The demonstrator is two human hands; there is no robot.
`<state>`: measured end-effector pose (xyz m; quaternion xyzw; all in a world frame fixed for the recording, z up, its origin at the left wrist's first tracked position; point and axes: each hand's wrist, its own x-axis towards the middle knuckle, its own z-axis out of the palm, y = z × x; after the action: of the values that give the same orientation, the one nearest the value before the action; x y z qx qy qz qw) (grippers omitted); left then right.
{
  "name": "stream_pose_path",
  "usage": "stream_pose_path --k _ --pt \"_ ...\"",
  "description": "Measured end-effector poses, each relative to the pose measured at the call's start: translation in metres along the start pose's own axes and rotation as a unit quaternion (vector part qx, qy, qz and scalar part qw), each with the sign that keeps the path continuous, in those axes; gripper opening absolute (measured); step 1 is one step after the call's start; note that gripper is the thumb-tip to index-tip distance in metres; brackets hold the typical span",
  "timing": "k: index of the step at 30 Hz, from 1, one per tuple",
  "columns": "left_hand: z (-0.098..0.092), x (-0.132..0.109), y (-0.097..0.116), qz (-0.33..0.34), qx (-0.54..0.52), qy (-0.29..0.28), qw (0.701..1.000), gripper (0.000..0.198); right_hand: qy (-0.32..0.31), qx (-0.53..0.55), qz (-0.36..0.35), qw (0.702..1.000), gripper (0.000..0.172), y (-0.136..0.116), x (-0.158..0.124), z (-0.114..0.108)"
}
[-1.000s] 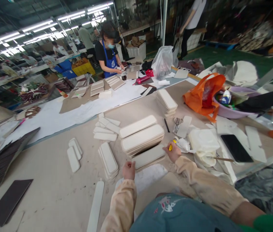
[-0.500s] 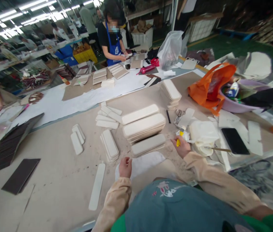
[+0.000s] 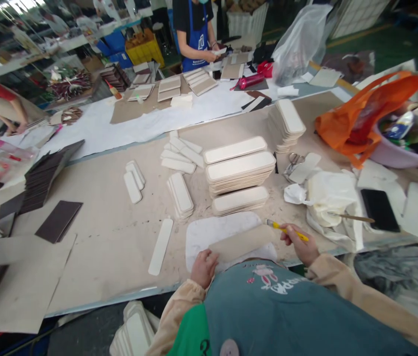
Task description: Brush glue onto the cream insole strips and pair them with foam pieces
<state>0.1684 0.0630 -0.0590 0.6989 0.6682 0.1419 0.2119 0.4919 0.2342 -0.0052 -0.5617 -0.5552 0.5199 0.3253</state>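
Observation:
My right hand (image 3: 301,243) is closed around the yellow handle of a small brush (image 3: 291,230). The brush's tip reaches left to the far right edge of a beige strip (image 3: 244,242). That strip lies slantwise over a white sheet (image 3: 198,236) close to my apron. At the strip's left end is my left hand (image 3: 204,267), its fingers bent and pressed together on the end. Just beyond the sheet lie neat stacks of long, round-cornered cream pieces (image 3: 240,170). One long cream strip (image 3: 160,246) lies alone to the left.
Right of the stacks are scissors (image 3: 296,159), a white plastic-wrapped container (image 3: 333,195) with a stick across it, and a black phone (image 3: 380,210). An orange bag (image 3: 364,118) leans by a lilac basin (image 3: 397,148). Dark panels (image 3: 59,221) lie left. A co-worker (image 3: 196,37) stands across the table.
My right hand has brought the brush down to the beige strip, its tip now pointing left. My left hand has lowered onto the strip's left end. The view has tilted downward.

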Motion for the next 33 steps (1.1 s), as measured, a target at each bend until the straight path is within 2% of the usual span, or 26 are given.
stream_pose_path --k 3,8,13,18,21,24,33 --pt "0.003 0.005 0.003 0.038 0.014 -0.042 0.998 0.034 -0.073 0.033 0.037 0.996 0.04 -0.005 -0.006 0.023" --pt "0.01 0.006 -0.002 0.058 0.038 -0.068 0.995 0.038 -0.181 0.013 0.072 0.981 0.037 -0.013 -0.013 0.066" --pt "0.01 0.004 -0.006 0.079 0.066 -0.08 0.991 0.043 -0.241 0.011 0.072 0.968 0.032 -0.017 -0.021 0.104" --pt "0.007 0.005 -0.003 0.067 0.078 -0.091 0.991 0.047 -0.257 -0.013 0.068 0.964 0.03 -0.007 -0.025 0.121" --pt "0.008 0.005 -0.003 0.062 0.078 -0.089 0.991 0.045 -0.23 -0.038 0.07 0.97 0.03 0.002 -0.025 0.12" --pt "0.008 0.005 -0.002 0.058 0.077 -0.088 0.991 0.046 -0.194 -0.059 0.069 0.977 0.03 0.009 -0.023 0.108" --pt "0.004 0.008 0.0 0.066 0.079 -0.084 0.991 0.048 -0.071 -0.138 0.069 0.986 0.034 0.017 -0.009 0.039"
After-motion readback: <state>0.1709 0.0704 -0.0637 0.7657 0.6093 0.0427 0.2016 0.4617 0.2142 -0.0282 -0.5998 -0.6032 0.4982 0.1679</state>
